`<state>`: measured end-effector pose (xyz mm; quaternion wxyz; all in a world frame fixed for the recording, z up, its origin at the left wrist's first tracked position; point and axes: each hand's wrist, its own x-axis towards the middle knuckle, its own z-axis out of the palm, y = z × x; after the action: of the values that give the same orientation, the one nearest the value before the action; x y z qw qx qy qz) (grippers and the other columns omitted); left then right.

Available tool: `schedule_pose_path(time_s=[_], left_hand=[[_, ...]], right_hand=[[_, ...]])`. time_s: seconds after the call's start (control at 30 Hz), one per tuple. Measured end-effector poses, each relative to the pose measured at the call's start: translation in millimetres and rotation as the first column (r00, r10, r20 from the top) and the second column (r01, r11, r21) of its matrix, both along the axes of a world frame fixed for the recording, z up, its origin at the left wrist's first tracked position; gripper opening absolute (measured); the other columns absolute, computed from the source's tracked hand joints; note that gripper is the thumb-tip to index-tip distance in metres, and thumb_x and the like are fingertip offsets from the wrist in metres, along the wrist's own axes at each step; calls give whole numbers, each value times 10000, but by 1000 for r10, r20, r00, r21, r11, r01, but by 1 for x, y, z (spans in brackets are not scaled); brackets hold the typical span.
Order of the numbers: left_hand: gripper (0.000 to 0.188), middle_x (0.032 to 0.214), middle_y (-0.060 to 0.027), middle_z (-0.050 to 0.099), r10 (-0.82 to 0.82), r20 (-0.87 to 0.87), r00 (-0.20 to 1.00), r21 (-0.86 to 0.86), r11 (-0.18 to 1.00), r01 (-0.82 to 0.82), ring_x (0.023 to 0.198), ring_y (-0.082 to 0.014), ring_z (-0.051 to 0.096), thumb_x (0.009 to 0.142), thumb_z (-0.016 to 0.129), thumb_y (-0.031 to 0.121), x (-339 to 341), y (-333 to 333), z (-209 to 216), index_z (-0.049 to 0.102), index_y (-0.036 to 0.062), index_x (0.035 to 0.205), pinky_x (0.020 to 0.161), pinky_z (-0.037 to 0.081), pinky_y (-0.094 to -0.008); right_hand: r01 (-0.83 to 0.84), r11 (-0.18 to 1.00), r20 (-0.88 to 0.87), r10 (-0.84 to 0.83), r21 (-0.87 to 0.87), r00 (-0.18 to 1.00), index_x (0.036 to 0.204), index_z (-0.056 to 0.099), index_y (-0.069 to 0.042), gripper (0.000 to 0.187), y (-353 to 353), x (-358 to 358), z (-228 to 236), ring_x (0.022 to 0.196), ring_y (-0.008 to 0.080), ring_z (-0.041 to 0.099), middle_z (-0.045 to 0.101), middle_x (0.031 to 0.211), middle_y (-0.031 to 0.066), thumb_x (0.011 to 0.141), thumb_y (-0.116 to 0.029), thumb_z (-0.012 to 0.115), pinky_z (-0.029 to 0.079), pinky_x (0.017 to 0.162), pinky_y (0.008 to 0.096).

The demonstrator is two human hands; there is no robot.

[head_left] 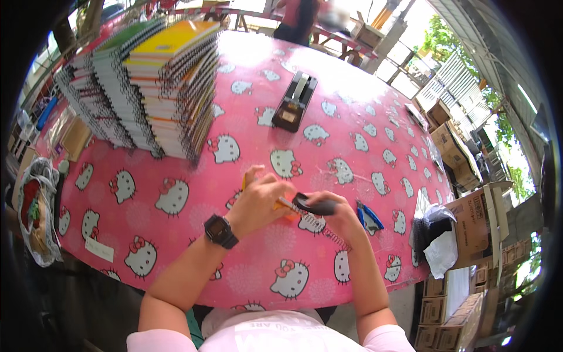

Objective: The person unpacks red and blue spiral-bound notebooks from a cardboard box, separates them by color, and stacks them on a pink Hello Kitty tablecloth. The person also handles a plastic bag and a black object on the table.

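Above the near middle of the table, my left hand is closed on a thin yellow-orange piece, mostly hidden behind the fingers. Close beside it, my right hand grips a black-handled tool, its tip near the left fingers. A wire coil trails from between the hands toward my right wrist; which hand supports it I cannot tell. Blue-handled pliers lie on the table just right of my right hand. Beyond the hands stands a black tape dispenser.
Tall stacks of spiral notebooks rise at the far left of the pink patterned table. A paper slip lies near the left edge. A plastic bag is beside it. Cardboard boxes line the right side. A person is in the background.
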<state>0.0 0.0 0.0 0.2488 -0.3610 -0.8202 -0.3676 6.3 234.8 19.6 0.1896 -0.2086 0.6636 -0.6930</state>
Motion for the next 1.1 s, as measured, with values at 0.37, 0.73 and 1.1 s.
schedule_pose_path(time_s=[0.37, 0.73, 1.1], left_hand=[[696, 701, 23, 598, -19, 147, 989, 60, 998, 10, 798, -157, 600, 640, 782, 306, 2, -3, 10, 449, 149, 1231, 988, 229, -439], [680, 913, -2, 550, -240, 504, 829, 405, 914, 19, 879, -120, 551, 680, 786, 165, -32, -35, -15, 398, 107, 1236, 888, 402, -365], [255, 851, 11, 508, -433, 683, 588, 480, 873, 85, 804, -59, 492, 840, 640, 108, -30, -23, -24, 423, 86, 972, 677, 444, -232]], right_hand=[[200, 944, -21, -202, 264, 979, 970, 621, -17, 391, -14, -12, 16, 750, 101, 499, 580, 827, 33, 783, -359, 596, 397, 669, 240], [135, 986, 94, -126, -97, 988, 997, 618, -31, 349, -28, -14, 7, 802, 107, 504, 579, 944, 46, 793, -314, 615, 408, 718, 251], [168, 970, -62, -159, 178, 985, 996, 610, -3, 457, -16, -22, 5, 825, 113, 523, 601, 923, 59, 811, -419, 581, 417, 697, 257]])
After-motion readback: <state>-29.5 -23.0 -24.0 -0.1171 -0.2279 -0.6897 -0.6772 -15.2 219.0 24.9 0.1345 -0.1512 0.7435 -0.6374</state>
